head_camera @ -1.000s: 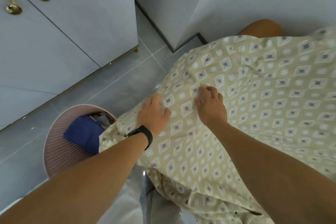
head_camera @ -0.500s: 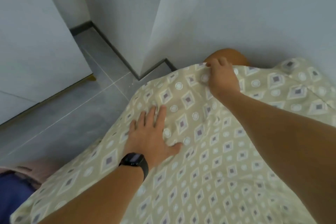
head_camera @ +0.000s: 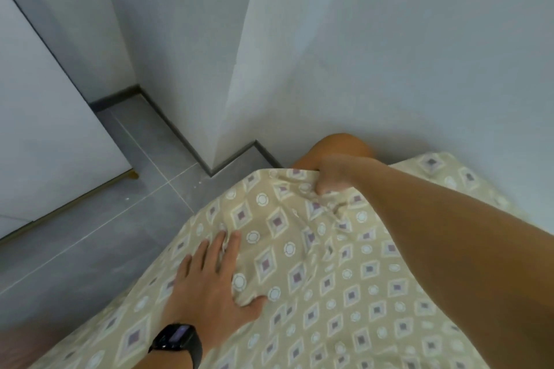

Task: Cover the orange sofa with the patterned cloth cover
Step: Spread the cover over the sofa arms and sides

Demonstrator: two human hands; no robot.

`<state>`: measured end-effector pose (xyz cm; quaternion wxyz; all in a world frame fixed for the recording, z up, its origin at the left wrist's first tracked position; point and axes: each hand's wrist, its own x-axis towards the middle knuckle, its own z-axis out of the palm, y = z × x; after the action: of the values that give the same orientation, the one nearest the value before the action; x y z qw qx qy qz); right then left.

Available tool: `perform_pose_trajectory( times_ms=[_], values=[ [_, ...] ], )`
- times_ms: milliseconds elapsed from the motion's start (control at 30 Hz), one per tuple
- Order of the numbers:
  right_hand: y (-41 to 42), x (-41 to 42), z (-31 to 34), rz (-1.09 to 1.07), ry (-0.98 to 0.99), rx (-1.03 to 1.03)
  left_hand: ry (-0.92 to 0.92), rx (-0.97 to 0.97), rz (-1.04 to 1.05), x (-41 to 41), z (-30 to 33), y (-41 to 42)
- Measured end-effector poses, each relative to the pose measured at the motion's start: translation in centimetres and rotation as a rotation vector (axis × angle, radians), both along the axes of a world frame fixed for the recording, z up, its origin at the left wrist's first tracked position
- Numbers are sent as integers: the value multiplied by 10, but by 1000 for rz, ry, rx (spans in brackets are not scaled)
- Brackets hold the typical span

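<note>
The patterned cloth cover [head_camera: 344, 278] was shown draped over most of the orange sofa [head_camera: 341, 145], of which only one rounded corner remained exposed against the wall. The cover's far edge was gripped in the curled fingers of the right hand [head_camera: 331, 177], just short of that bare corner, which lay directly beyond the grip. The left hand [head_camera: 209, 287], farther back, was pressed flat on the cloth, fingers extended.
</note>
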<state>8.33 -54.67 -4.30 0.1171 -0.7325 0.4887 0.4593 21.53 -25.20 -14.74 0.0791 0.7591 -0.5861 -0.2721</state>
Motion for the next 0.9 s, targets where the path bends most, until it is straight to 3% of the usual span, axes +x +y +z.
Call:
perform_pose_trajectory(
  times_ms=[200, 300, 433, 567, 633, 700, 767, 900],
  values=[
    [-26, -20, -36, 285, 107, -35, 3, 14, -9, -1, -4, -2],
    [-23, -10, -16, 234, -16, -82, -4, 16, -24, 0, -3, 0],
    [-18, -5, 7, 185, -168, -364, 3, -1, -18, 0, -3, 3],
    [-19, 3, 29, 392, -210, -834, 4, -19, -9, 0, -3, 4],
    [-27, 7, 38, 304, -303, -976, 3, -12, -14, 0, -5, 3],
    [-36, 9, 39, 178, -379, -923, 4, -17, -12, 0, -7, 3],
    [-35, 5, 26, 138, -310, -756, 8, -16, -11, 0, -7, 3],
    [-25, -20, -16, -153, -234, -397, -9, -6, -7, 0, -8, 3]
  ],
)
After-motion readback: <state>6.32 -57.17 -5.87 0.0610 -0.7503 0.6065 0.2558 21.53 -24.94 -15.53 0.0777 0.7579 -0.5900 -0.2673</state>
